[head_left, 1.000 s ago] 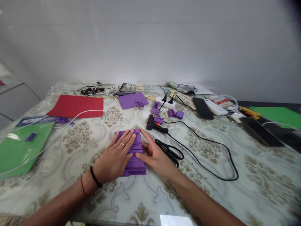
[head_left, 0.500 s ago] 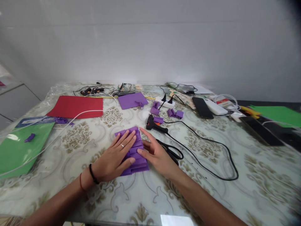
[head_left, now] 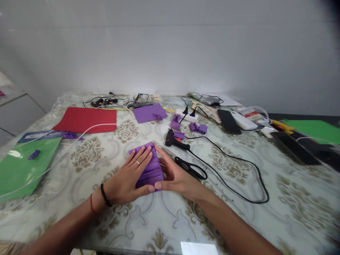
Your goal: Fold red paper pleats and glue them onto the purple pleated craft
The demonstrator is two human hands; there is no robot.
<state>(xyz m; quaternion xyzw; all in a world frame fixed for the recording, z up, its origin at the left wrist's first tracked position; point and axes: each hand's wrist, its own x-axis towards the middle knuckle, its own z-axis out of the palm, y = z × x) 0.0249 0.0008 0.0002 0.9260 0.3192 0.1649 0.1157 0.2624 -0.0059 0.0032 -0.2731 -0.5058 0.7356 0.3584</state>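
A block of purple folded strips (head_left: 153,166), paper or foam, lies on the table between my hands. My left hand (head_left: 132,175) rests flat across its left part, fingers stretched out and the thumb along the near side. My right hand (head_left: 176,177) holds its right edge, with the thumb at the near right corner and the index finger at the far corner; its other fingers are partly hidden. Just right of that hand lie black-handled scissors (head_left: 192,168). A black glue gun (head_left: 175,141) sits farther back, touching a small purple roll (head_left: 179,135).
Red sheet (head_left: 87,119) and green pack (head_left: 29,166) lie left. A purple sheet (head_left: 147,112), a white power strip (head_left: 190,116) and purple rolls (head_left: 198,128) lie at the back. The glue gun's black cord (head_left: 247,162) loops right. Phones (head_left: 228,121) lie farther right.
My right thumb has moved down to the block's near right corner. The uneven strips at the near edge now look pushed in, and more of the scissors shows.
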